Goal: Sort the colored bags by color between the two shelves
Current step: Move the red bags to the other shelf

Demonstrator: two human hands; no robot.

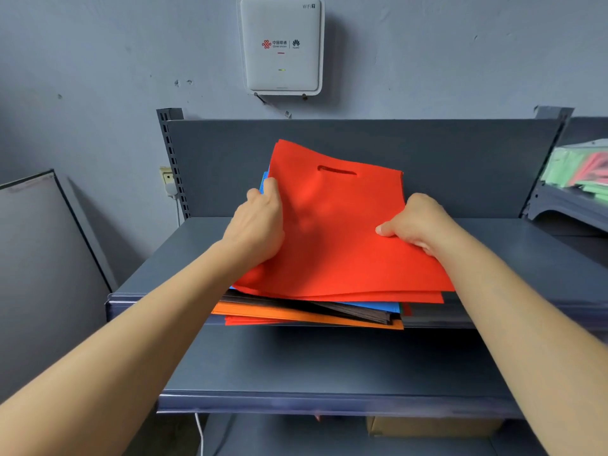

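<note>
Grip: left hand [256,225] and right hand [415,222] pinch red bag [335,235] edges above mixed stack [306,315].

The flat red cloth bag [339,232] between the fingers [271,189] looks matt and fibrous, the grey metal shelf [177,238] beneath them smooth.

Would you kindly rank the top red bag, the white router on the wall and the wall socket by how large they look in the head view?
Largest: top red bag.
Middle: white router, though it hangs farther from the camera.
Smallest: wall socket, clearly.
</note>
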